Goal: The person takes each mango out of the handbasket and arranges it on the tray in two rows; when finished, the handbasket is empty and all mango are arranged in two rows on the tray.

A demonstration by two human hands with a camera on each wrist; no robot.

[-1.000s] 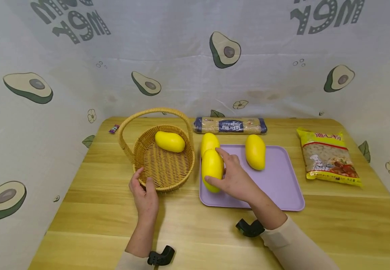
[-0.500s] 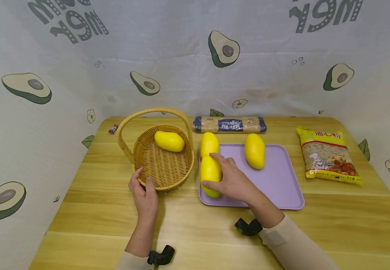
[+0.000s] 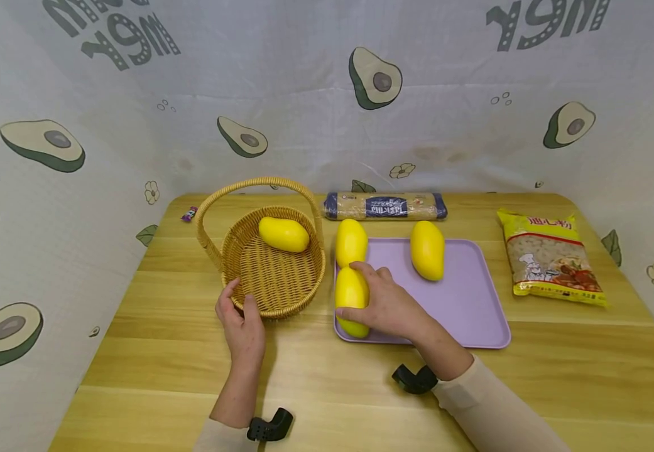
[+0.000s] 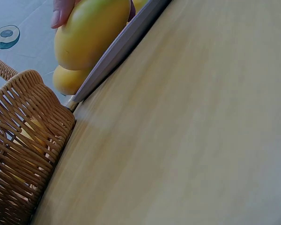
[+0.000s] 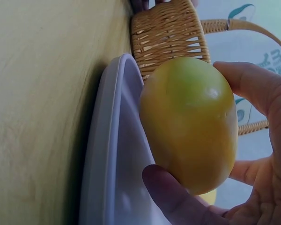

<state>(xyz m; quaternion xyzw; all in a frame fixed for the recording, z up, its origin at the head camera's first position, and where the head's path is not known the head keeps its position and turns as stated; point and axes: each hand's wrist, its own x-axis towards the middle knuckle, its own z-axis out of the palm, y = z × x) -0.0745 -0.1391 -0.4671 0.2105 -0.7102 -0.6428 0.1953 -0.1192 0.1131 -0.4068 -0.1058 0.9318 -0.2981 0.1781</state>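
Observation:
My right hand (image 3: pixel 386 304) grips a yellow mango (image 3: pixel 352 301), thumb on its near side and fingers at its far end. That mango is over the left part of the lilac tray (image 3: pixel 462 320), and its greenish end shows in the right wrist view. Just behind it in the head view lies a second mango (image 3: pixel 352 242), and a third mango (image 3: pixel 427 250) lies at the tray's back. My left hand (image 3: pixel 243 329) holds the near-left rim of the wicker basket (image 3: pixel 274 312), thumb overlapping the rim. Inside the basket is one mango (image 3: pixel 284 235).
A pasta pack (image 3: pixel 386 206) lies behind the tray. To the tray's right is a yellow food bag (image 3: pixel 553 260). A small purple wrapped sweet (image 3: pixel 189 214) sits at the back left. The basket's tall handle (image 3: pixel 259 181) arches over it.
My right hand has moved the mango a little toward me and slightly left, bringing it out from in front of the mango behind. My left hand and the basket have stayed put.

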